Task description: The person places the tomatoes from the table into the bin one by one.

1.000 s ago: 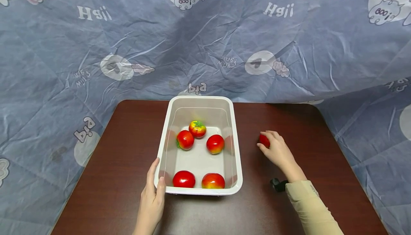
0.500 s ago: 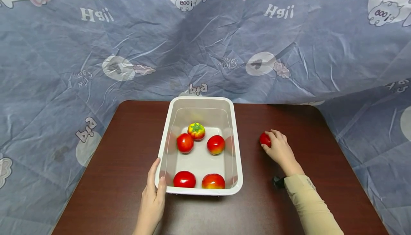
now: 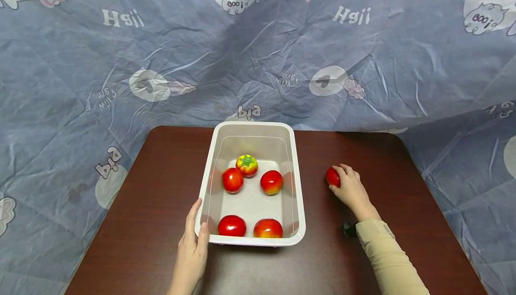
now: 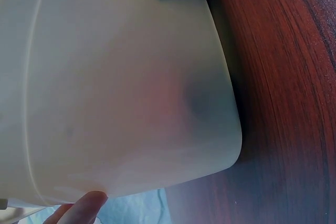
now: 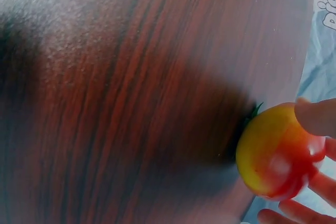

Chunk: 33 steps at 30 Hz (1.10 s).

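Note:
In the head view, a white plastic bin (image 3: 299, 187) stands at the table's middle, holding several red and yellow-green tomatoes, one with a green calyx (image 3: 247, 160). My left hand (image 3: 191, 252) holds the bin's near left corner, its thumb over the rim and fingers along the outside wall; fingertips (image 4: 90, 203) show there in the left wrist view. Right of the bin, my right hand (image 3: 352, 192) grips another tomato (image 3: 333, 177). The right wrist view shows that tomato's yellow and red side, with the thumb and fingers (image 5: 317, 116) around it.
The dark wooden table (image 3: 387, 165) extends on both sides of the bin. A blue printed cloth (image 3: 250, 62) hangs behind it. A black strap piece (image 3: 349, 230) sticks out at the right sleeve (image 3: 383, 245).
My right hand has shifted slightly right with its tomato, more of which shows now. Two tomatoes at the bin's far left have rolled a little; the left hand keeps its place.

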Tool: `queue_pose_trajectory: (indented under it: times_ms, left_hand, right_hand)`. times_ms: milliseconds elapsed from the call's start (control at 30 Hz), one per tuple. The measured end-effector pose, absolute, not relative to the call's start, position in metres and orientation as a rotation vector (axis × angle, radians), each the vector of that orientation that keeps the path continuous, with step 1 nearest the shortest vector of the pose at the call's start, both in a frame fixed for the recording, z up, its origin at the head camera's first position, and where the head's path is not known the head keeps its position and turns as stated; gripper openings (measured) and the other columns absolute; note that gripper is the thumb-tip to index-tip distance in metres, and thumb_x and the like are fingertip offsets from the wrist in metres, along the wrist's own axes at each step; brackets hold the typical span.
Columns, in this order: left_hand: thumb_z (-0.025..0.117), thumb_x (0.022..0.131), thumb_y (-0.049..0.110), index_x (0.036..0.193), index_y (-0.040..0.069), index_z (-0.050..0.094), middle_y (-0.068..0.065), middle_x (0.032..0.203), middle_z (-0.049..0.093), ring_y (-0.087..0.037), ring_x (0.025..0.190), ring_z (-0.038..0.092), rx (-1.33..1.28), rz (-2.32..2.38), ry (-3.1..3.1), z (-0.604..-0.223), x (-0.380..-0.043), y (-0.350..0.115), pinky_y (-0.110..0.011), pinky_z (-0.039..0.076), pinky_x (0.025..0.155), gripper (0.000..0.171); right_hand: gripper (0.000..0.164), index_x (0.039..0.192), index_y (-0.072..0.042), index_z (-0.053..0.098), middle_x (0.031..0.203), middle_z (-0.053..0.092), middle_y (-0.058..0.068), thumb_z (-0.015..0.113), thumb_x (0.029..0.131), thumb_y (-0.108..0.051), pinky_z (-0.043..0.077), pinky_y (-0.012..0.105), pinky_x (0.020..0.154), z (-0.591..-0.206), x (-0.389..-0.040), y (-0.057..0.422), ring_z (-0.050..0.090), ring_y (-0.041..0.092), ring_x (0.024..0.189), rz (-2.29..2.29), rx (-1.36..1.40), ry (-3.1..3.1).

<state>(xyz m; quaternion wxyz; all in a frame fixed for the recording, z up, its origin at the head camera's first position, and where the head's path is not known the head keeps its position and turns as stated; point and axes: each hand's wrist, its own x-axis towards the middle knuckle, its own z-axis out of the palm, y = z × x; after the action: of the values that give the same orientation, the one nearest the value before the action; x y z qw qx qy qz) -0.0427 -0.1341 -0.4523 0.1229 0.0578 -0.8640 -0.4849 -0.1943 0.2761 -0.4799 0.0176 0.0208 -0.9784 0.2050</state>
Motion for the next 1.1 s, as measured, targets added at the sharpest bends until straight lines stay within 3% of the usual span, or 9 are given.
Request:
queue_pose_trajectory:
  times_ms: [400, 1100]
  left_hand:
    - [0.048, 0.103, 0.026, 0.152, 0.036, 0.032, -0.014, 0.139, 0.056, -0.033, 0.112, 0.061, 0.172, -1.411, -2.527, -0.451, -0.043, -0.134, -0.06, 0.048, 0.088, 0.053]
    - [0.048, 0.104, 0.026, 0.153, 0.036, 0.032, -0.014, 0.139, 0.055, -0.033, 0.112, 0.061, 0.175, -1.433, -2.53, -0.448, -0.042, -0.133, -0.06, 0.049, 0.086, 0.053]
  right_hand:
    - [0.066, 0.139, 0.002, 0.046, 0.143, 0.037, 0.031, 0.075, 0.079, -0.002, 0.038, 0.069, 0.098, -0.486, -0.194, 0.278, 0.037, 0.058, 0.125, 0.618, 0.081, -3.0]
    - [0.063, 0.135, 0.003, 0.048, 0.14, 0.039, 0.031, 0.076, 0.079, 0.001, 0.04, 0.067, 0.097, -0.496, -0.192, 0.278, 0.043, 0.058, 0.116, 0.643, 0.072, -2.899]
